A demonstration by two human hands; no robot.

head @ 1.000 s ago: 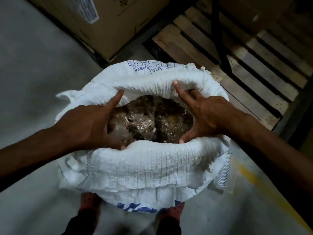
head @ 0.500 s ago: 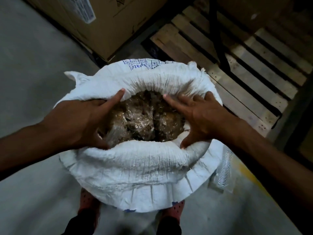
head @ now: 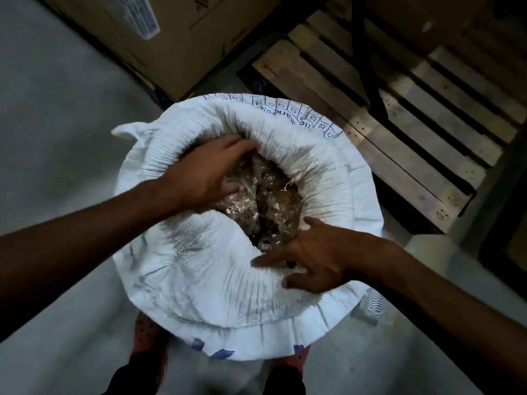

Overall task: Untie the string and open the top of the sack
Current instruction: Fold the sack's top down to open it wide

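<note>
A white woven sack (head: 199, 280) stands on the floor between my feet, its top open and its rim rolled outward in a thick gathered collar. Inside shows a crinkled clear plastic liner (head: 271, 201) over brown contents. My left hand (head: 205, 172) lies across the far left of the opening, fingertips at the inner far rim and thumb on the plastic. My right hand (head: 316, 255) rests with fingers spread on the near right rim. A few frayed threads (head: 288, 185) hang from the inner rim; I see no tied string.
A large cardboard box (head: 176, 38) stands behind the sack on the grey floor. A wooden pallet (head: 399, 124) lies to the right, crossed by a dark upright post (head: 368, 52). My red shoes (head: 148, 334) stick out under the sack's near edge.
My left hand has slid from the left rim across to the far side of the opening. My right hand has dropped from the right rim to the near right rim. The opening looks wider.
</note>
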